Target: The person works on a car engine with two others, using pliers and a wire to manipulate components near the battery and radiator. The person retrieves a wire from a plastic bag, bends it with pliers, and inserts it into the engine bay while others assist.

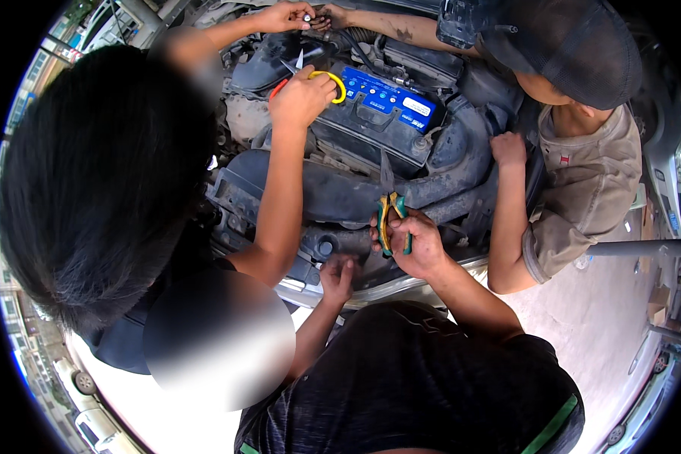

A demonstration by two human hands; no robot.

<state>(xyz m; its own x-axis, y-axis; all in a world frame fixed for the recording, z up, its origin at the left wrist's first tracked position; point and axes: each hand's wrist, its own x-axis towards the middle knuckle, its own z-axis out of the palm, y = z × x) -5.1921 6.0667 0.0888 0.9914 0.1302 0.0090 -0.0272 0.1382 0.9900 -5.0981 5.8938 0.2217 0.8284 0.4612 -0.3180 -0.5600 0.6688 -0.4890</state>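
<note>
bright daylight, soft shadows in the engine bay, fisheye-bent edges, blurred patches

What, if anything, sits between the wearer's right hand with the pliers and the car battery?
The right hand grips green-and-yellow pliers, tips pointing up toward the battery. A dark curved engine-bay panel lies across the gap between them. A co-worker's hand with yellow-handled scissors rests at the battery's left edge.

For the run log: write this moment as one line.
right hand: holds pliers | left hand: rests on car front edge | battery ahead
</note>
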